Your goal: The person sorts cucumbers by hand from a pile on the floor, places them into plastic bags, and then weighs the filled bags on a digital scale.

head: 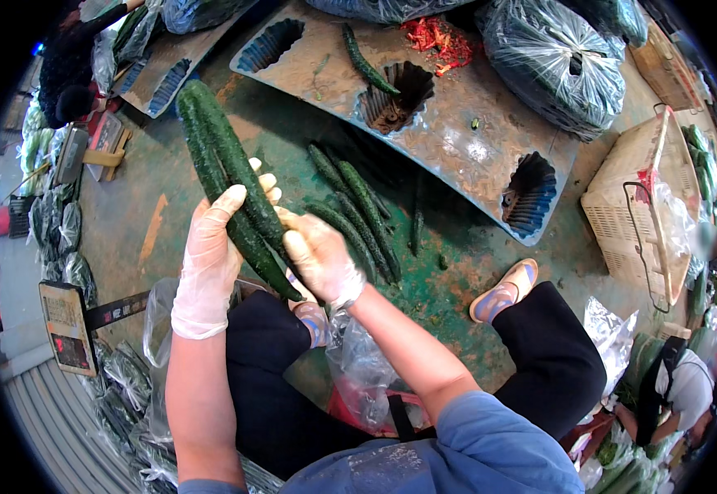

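Note:
Two long green cucumbers (213,145) lie side by side, slanting up and left in front of me. My left hand (210,247), in a pale thin glove, wraps around their middle with the thumb across the top. At their lower end my right hand (318,250), also gloved and slightly blurred, has its fingers against the cucumbers; its fingertips are partly hidden. Beyond my hands several loose cucumbers (358,210) rest on the green floor. A single curved cucumber (364,58) lies on a dirty plastic pallet (457,123), its lower tip over a recess.
Plastic-wrapped bundles (556,68) sit on the pallet near red scraps (435,43). A beige crate (633,204) stands at right. At left are a scale display (68,327) and bagged cucumbers (123,376). Other people (682,389) work at the lower right and upper left.

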A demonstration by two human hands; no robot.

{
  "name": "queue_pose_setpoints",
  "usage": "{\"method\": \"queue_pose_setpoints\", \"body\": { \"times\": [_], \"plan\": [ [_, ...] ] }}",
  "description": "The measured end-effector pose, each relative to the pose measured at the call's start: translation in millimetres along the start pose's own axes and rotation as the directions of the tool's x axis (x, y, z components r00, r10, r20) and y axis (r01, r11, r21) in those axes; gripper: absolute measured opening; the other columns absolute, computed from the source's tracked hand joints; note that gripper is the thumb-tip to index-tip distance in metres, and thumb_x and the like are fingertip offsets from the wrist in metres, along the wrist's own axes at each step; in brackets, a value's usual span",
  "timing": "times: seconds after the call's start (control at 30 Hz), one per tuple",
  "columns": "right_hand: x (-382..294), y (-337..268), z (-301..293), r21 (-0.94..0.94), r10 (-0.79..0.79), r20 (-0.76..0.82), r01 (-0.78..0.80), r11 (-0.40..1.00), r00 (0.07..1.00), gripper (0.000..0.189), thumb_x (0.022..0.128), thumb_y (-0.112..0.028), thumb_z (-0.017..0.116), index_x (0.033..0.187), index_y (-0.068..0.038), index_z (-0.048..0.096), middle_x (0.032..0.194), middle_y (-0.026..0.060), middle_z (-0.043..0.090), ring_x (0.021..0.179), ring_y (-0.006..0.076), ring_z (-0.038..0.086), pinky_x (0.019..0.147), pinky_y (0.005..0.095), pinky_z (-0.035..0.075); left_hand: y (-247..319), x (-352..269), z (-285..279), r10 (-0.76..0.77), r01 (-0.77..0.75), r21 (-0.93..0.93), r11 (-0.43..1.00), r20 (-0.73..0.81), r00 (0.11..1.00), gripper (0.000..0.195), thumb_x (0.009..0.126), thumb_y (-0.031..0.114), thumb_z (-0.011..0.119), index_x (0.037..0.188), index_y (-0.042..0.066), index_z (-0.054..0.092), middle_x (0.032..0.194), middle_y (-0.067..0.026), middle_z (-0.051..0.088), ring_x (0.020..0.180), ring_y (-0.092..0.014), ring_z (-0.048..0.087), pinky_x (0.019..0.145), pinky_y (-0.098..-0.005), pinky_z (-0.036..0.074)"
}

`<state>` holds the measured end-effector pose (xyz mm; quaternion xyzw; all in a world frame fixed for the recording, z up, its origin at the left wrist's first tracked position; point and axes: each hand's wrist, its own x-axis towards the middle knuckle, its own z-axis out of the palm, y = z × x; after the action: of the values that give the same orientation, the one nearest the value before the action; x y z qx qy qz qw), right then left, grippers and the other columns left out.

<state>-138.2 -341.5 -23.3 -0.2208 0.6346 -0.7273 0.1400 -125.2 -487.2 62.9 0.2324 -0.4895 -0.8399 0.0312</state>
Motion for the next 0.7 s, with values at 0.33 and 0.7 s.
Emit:
{"method": "queue_pose_setpoints", "body": {
  "times": [0.33, 0.7],
  "plan": [
    [-26.9, 200.5, -152.0, -0.514, 0.507, -0.711, -0.852, 0.099, 0.488, 0.082, 0.074, -0.032, 0.076, 0.141, -0.01, 0.035, 0.126, 0.0178, 0.051, 0.112, 0.0332, 0.054, 0.093, 0.045, 0.047, 1.9, 2.7, -3.3, 0.017, -0.018, -0.012, 1.0, -0.084, 0.996, 0.044, 0.087, 0.012, 0.06, 0.127, -0.004, 0.049, 0.109, -0.019, 0.063, 0.098, -0.027, 0.063, 0.089, -0.038, 0.05],
    [-116.1, 143.8, -101.4, 0.889, 0.532, 0.253, -0.411, 0.201, 0.808, 0.063, 0.081, -0.006, 0.057, 0.141, -0.004, 0.038, 0.101, 0.0093, 0.064, 0.088, 0.0222, 0.063, 0.082, 0.0404, 0.053, -0.7, 7.0, -10.1, 0.014, -0.016, -0.044, 0.999, -0.036, 0.999, 0.043, 0.087, 0.01, 0.061, 0.127, -0.003, 0.051, 0.111, -0.0197, 0.063, 0.101, -0.029, 0.063, 0.09, -0.0389, 0.051]
  ]
}}
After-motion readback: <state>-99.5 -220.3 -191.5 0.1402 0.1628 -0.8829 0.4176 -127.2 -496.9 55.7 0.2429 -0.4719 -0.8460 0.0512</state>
